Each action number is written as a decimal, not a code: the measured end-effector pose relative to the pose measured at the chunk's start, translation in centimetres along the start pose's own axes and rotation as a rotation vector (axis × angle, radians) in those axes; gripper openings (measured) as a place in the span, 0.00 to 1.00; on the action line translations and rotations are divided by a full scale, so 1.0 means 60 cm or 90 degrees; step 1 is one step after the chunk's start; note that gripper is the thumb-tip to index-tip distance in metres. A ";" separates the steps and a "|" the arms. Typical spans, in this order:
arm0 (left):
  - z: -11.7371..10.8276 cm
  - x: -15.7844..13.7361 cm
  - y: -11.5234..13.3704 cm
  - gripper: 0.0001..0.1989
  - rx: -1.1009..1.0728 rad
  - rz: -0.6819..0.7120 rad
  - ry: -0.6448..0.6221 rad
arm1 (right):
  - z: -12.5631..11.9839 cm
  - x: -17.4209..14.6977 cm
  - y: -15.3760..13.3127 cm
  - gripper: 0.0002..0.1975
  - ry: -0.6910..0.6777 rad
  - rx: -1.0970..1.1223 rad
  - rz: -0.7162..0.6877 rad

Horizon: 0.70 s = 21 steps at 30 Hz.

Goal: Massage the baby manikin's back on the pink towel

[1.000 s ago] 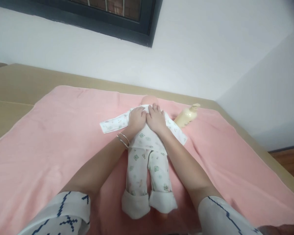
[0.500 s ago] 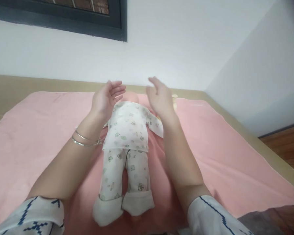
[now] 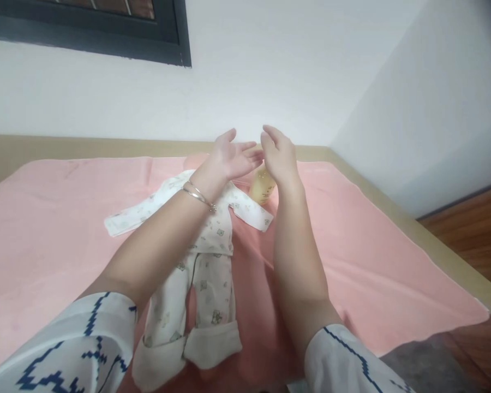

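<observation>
A baby doll in a white printed top and trousers (image 3: 213, 286) lies stretched out on a pink cloth (image 3: 364, 256), sleeves spread. Its pinkish head (image 3: 195, 160) shows only in part behind my left forearm. My left hand (image 3: 237, 155) hovers over the doll's upper end, palm turned up and fingers spread, with nothing on it. Beside it, my right hand (image 3: 280, 155) is raised with fingers stretched out, nearly meeting the left fingertips. Just below and behind that hand is a bottle of yellow liquid (image 3: 262, 186), its upper part hidden by the hand.
The cloth covers a tan surface (image 3: 8, 150) that meets a white wall (image 3: 245, 76) at the back. A dark window frame (image 3: 163, 41) is at upper left. Brown wood (image 3: 474, 229) shows at the right.
My left hand has swung right across the doll toward my right hand, its palm turning up. The view has shifted slightly, and the doll's left-side sleeve and more of the bottle show.
</observation>
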<state>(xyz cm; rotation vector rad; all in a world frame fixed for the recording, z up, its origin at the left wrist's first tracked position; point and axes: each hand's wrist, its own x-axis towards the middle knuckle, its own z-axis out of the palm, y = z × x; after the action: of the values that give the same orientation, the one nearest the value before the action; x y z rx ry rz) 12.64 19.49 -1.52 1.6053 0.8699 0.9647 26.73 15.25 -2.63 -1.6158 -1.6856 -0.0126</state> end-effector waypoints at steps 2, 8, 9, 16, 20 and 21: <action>0.007 0.002 -0.002 0.35 -0.028 -0.016 -0.020 | 0.002 -0.002 -0.007 0.30 -0.017 -0.012 0.025; 0.000 0.007 -0.022 0.32 -0.031 -0.038 -0.013 | 0.016 -0.015 -0.035 0.24 -0.051 -0.077 0.057; -0.005 0.002 -0.026 0.33 -0.027 -0.047 -0.020 | 0.017 -0.016 -0.038 0.24 -0.047 -0.082 0.056; -0.072 -0.089 -0.045 0.37 -0.023 -0.078 -0.103 | 0.019 -0.021 -0.045 0.21 -0.030 -0.136 0.105; -0.132 -0.134 -0.051 0.35 0.045 -0.029 -0.038 | 0.026 -0.024 -0.050 0.22 -0.030 -0.170 0.134; -0.147 -0.142 -0.047 0.34 0.074 -0.012 -0.009 | 0.029 -0.025 -0.051 0.22 -0.026 -0.179 0.140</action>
<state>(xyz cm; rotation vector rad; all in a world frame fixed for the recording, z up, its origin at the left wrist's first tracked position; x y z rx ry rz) 0.90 15.92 -4.36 1.6964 0.9451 0.9027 23.08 14.28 -3.11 -2.0170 -1.5809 -0.1112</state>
